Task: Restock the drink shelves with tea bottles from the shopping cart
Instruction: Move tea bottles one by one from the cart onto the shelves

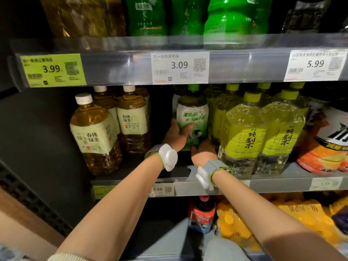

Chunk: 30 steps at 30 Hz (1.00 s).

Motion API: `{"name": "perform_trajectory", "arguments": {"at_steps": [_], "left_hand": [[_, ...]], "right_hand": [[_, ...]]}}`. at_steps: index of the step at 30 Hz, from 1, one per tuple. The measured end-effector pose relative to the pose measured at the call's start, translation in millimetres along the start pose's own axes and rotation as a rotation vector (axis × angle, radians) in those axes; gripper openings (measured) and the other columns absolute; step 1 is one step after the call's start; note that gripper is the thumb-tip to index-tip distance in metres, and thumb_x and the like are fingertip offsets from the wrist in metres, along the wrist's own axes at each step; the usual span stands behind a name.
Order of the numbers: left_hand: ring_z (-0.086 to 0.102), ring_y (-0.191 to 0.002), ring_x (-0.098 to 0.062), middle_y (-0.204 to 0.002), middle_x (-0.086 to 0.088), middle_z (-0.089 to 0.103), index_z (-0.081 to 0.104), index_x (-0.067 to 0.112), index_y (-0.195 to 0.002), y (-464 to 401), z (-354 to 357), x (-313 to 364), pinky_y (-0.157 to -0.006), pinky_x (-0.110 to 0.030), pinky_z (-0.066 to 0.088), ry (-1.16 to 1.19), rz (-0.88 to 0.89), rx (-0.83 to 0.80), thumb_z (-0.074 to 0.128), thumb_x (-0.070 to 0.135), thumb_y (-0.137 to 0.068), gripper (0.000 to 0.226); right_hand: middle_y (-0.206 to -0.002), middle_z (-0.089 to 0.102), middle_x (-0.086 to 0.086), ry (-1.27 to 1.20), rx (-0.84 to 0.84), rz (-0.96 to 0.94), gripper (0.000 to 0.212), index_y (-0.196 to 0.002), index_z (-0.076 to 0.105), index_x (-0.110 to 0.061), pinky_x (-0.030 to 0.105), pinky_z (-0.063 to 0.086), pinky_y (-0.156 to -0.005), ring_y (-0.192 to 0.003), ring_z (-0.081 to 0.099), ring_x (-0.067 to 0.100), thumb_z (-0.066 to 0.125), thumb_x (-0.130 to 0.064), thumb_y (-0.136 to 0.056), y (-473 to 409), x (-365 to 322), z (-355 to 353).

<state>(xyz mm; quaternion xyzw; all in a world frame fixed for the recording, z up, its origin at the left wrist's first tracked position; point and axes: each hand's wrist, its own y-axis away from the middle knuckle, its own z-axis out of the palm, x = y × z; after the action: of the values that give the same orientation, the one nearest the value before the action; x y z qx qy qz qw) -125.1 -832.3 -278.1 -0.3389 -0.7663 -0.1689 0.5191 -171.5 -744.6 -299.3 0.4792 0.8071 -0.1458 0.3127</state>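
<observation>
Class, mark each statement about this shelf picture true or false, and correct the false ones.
1. Both hands are on the green-and-white tea bottle. True; left hand, right hand.
2. That bottle has a white cap. False: green.
3. The price tag directly above it reads 3.09. True.
4. The amber tea bottles stand to its right. False: to its left.
5. Each wrist wears a band. True.
</observation>
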Motion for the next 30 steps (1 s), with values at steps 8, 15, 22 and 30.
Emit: {"name": "perform_trajectory", "arguments": {"at_steps": [8,15,22,30], "left_hand": [[0.052,-0.126,-0.027,-0.136,-0.009,0.053,0.032,0.014,-0.14,-1,0,1,-0.106,-0.042,0.042,0.015,-0.017,0.003,0.056,0.042,-0.091,0.061],[0.044,-0.133,-0.029,-0.146,-0.01,0.045,0.032,0.014,-0.147,24,-11,2,-0.107,-0.032,0.037,-0.088,-0.034,0.014,0.047,0.038,-0.098,0.057],[0.044,-0.132,-0.028,-0.143,-0.013,0.047,0.04,0.009,-0.143,68,-31,19,-0.104,-0.027,0.035,-0.015,-0.091,0.043,0.045,0.024,-0.1,0.046],[0.057,-0.116,-0.024,-0.129,-0.009,0.059,0.045,0.011,-0.137,134,-71,92,-0.101,-0.042,0.047,0.022,-0.204,-0.043,0.048,0.021,-0.098,0.04]], "right_hand": [[-0.137,0.045,0.021,-0.024,-0.027,0.03,0.052,-0.137,0.032,0.001,0.035,0.042,-0.097,-0.124,0.048,0.035,0.047,-0.025,-0.095,10,-7,-6],[-0.083,0.045,0.01,-0.083,-0.111,0.029,0.024,-0.073,0.04,-0.008,0.029,0.034,-0.069,-0.084,0.045,0.026,0.047,-0.02,-0.092,35,3,-28],[-0.134,0.048,0.016,-0.166,-0.074,-0.05,0.044,-0.134,0.04,-0.001,0.037,0.041,-0.097,-0.124,0.047,0.033,0.046,-0.025,-0.096,77,-3,-57],[-0.132,0.054,0.012,-0.249,-0.173,0.024,0.038,-0.133,0.048,-0.009,0.034,0.044,-0.098,-0.118,0.054,0.027,0.046,-0.018,-0.096,149,-41,-154]]}}
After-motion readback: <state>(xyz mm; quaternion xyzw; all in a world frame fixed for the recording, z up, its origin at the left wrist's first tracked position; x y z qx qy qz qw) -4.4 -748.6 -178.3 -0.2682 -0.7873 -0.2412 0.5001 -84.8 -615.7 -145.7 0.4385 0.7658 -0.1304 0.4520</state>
